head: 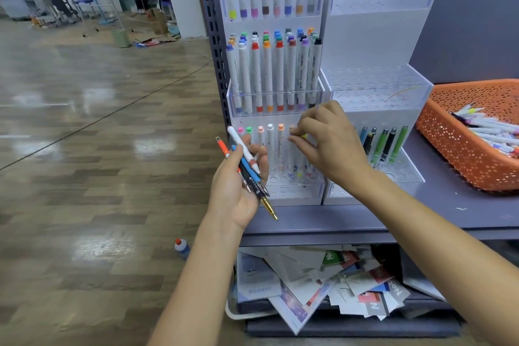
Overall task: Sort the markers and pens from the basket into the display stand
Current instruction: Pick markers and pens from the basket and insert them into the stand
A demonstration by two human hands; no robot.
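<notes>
My left hand (238, 177) grips a bundle of pens and markers (247, 168): a white marker, an orange pen, a blue pen and a dark pen with a gold tip. My right hand (325, 140) is at the bottom row of the left clear display stand (295, 191), fingertips pinching the top of a marker with a yellow cap (304, 136) standing there. That stand holds rows of white markers with coloured caps. The right display stand (376, 87) holds a few green, black and blue pens (384, 146) in its lowest tier. The orange basket (455, 154) at right holds several markers.
Both stands and the basket sit on a grey shelf (449, 213). Below it lies a heap of booklets and cards (323, 284). A small bottle (181, 247) stands on the wooden floor at left. People and a whiteboard are far back left.
</notes>
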